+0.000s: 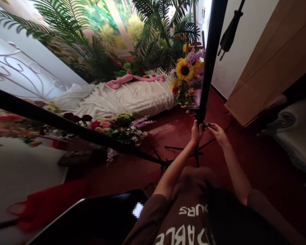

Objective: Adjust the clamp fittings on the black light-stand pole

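Head view: both hands' fingers [195,126] grip black stand [201,110].

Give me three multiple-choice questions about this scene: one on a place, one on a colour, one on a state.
1. Where is the left hand? A) Around a black stand pole; B) on a yellow sunflower; C) on a white sheet.
2. What colour is the glossy tiled floor? A) Green; B) dark red; C) white.
3. How is the black two-pin plug? A) Hanging in the air; B) pushed into a socket; C) lying on the floor.

1: A, the fingers wrap the pole.
2: B, red shows around the stand's feet.
3: A, its pins hang free.
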Action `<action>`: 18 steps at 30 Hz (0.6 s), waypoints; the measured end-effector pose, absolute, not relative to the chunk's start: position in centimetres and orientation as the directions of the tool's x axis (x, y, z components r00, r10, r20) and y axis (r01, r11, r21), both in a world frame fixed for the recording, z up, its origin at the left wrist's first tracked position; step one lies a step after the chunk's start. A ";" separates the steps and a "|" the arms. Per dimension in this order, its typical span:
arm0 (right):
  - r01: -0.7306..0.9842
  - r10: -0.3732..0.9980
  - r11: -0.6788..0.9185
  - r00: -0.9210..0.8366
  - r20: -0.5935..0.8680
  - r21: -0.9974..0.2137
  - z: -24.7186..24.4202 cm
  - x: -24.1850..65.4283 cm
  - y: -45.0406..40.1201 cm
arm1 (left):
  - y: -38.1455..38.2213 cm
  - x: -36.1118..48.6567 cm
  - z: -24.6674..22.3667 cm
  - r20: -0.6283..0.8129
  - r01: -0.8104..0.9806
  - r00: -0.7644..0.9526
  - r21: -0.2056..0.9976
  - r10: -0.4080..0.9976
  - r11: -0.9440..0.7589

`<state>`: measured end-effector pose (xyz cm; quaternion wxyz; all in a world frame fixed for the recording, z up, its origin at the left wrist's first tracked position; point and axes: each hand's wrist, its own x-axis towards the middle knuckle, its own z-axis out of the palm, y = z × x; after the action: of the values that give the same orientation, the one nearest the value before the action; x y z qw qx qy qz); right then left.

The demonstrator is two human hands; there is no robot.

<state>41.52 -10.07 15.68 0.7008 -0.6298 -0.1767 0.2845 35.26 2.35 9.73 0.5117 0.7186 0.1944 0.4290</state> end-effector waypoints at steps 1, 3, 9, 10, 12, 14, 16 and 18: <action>-0.158 0.624 0.053 0.776 -0.091 -0.986 15.5 41.7 -10.0 | 2.3 35.3 9.6 0.431 -0.160 0.542 0.896 0.722 -0.414; -0.126 0.632 0.075 0.773 -0.051 -0.989 15.2 42.2 -9.7 | 2.3 35.5 9.4 0.454 -0.160 0.523 0.884 0.721 -0.440; 0.057 0.640 0.043 0.765 0.071 -0.997 15.5 42.6 -8.6 | 2.2 35.6 9.1 0.498 -0.155 0.492 0.857 0.714 -0.491; 0.120 0.644 0.044 0.756 0.120 -0.992 15.9 42.4 -8.6 | 2.2 35.6 9.1 0.498 -0.156 0.497 0.857 0.710 -0.492; 0.233 0.644 0.066 0.733 0.219 -0.970 16.8 41.6 -8.7 | 2.2 35.5 9.1 0.493 -0.159 0.517 0.859 0.700 -0.487; 0.313 0.635 0.053 0.722 0.274 -0.948 17.7 40.6 -8.4 | 2.3 35.6 9.0 0.486 -0.169 0.535 0.863 0.692 -0.476; 0.386 0.603 -0.026 0.741 0.293 -0.922 18.2 39.6 -7.7 | 2.3 35.6 8.9 0.480 -0.188 0.544 0.869 0.689 -0.458; 0.474 0.531 -0.122 0.773 0.346 -0.872 18.5 39.0 -6.6 | 2.4 35.7 8.6 0.468 -0.199 0.552 0.878 0.690 -0.436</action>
<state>39.02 -6.59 18.47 0.5711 -0.7487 -0.3357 0.0248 35.70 2.41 8.64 0.5031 0.7230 0.1697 0.4420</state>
